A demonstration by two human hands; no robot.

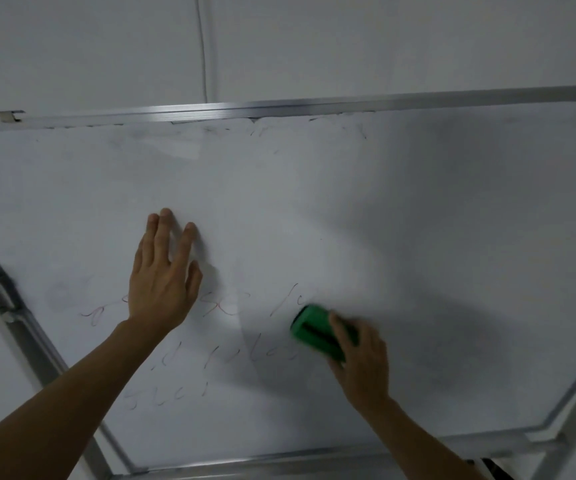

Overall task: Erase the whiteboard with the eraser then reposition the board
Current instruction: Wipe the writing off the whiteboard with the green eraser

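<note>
a plain pale grey wall [348,39] fills the top of the view. a thin white cable [203,57] runs down it, just beside a straight line in the wall. the light is dim, and the right side looks darker than the left. more of the same pale wall shows at the far left, low down

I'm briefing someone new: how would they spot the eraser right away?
Find the big metal-framed whiteboard. Low and right of centre, the right hand presses the eraser to it. It is the only bright green thing, beside faint red writing.
</note>
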